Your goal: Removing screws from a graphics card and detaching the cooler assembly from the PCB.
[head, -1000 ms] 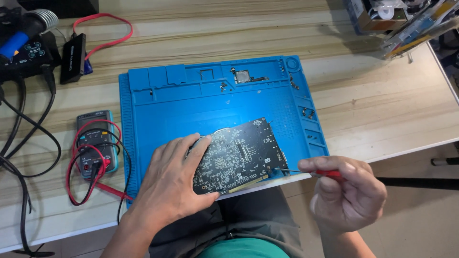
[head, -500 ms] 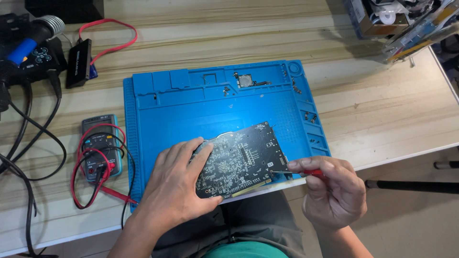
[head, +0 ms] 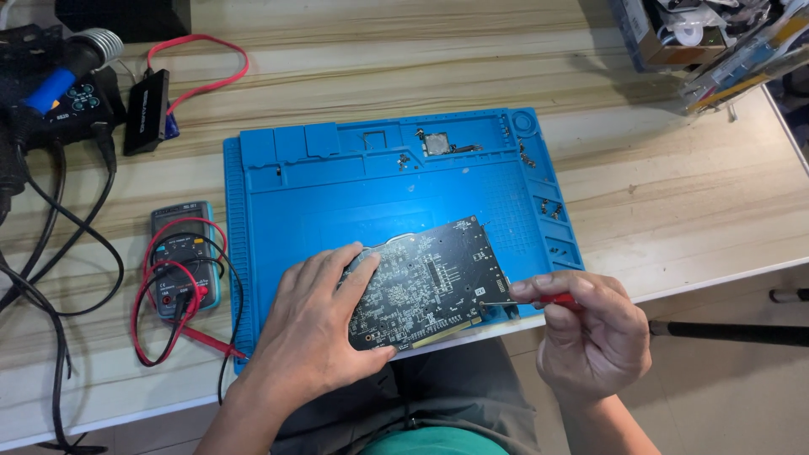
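A black circuit board [head: 430, 282] lies solder side up on the near part of a blue work mat [head: 379, 185]. My left hand [head: 316, 329] rests flat on the board's left end and holds it down. My right hand [head: 590, 329] grips a small red-handled screwdriver [head: 552, 297], whose thin metal tip touches the board's right edge near the lower corner. Several tiny screws [head: 548, 209] sit in the mat's right-hand compartments, and a small square chip part [head: 436, 143] lies in a top compartment.
A multimeter [head: 185, 253] with red and black leads lies left of the mat. A soldering station [head: 50, 84] with thick black cables and a black drive [head: 145, 111] on a red cable stand at the far left. Cluttered boxes [head: 699, 42] fill the back right corner.
My right hand has shifted left, bringing the screwdriver tip onto the board's right edge. My left hand stays on the board. The view has moved slightly.
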